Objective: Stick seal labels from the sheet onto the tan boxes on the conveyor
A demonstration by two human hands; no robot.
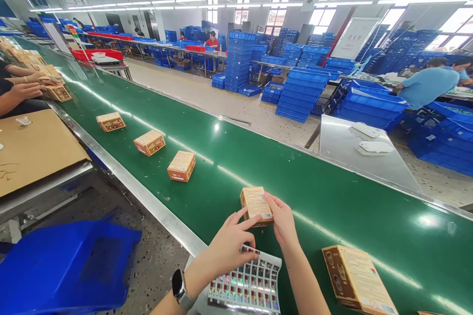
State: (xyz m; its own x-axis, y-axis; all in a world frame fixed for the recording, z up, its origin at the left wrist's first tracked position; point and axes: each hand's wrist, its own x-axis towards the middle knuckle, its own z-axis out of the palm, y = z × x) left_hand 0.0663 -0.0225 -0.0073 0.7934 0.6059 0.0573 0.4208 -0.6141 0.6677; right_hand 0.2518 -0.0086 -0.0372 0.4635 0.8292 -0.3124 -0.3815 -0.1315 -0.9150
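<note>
A small tan-and-brown cardboard box sits on the green conveyor belt in front of me. My right hand is at its right side, fingers closed against the edge, one fingertip by a small shiny sticker on the top face. Coming from the left, my left hand has its fingers spread, two of them touching the box's top near the barcode. Its thumb hovers over or touches a sheet of shiny stickers, which lies below the box and is partly covered by my left hand.
Three similar boxes, the nearest a tan box, stand on the belt at left; a larger-looking box is at right. A blue bin is at lower left. Co-workers' hands work at far left. A metal table adjoins the far edge.
</note>
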